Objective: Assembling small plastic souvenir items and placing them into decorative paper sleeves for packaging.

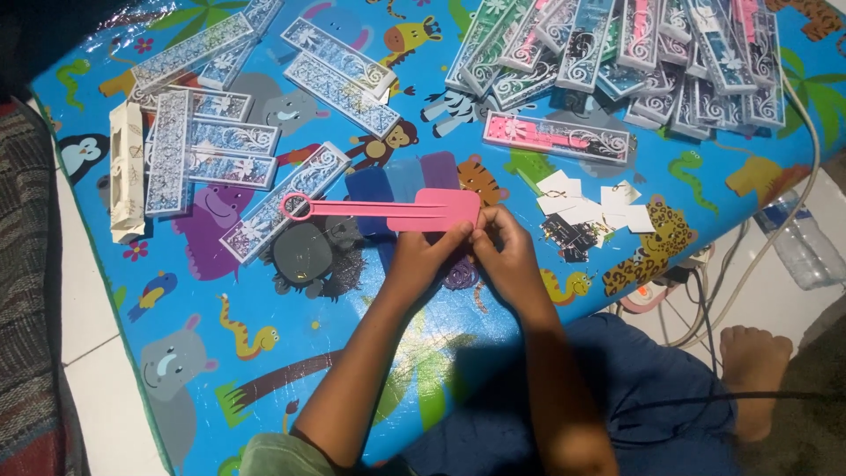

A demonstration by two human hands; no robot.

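A: Going from the left of the frame, we see flat patterned sleeves (216,141) scattered over the animal-print mat (220,353), with a cream box (126,172) standing at their far side.

B: At centre, our left hand (421,256) and right hand (504,251) both pinch the broad end of the pink comb (388,211); each grip is clamped on it, and its ring tip points left.

A: We judge this the packing step: the comb looks ready to enter a sleeve.

B: Next we need one hand free to fetch an empty sleeve. Small cards (589,204) lie right of centre; filled sleeves (617,53) pile at the upper right.
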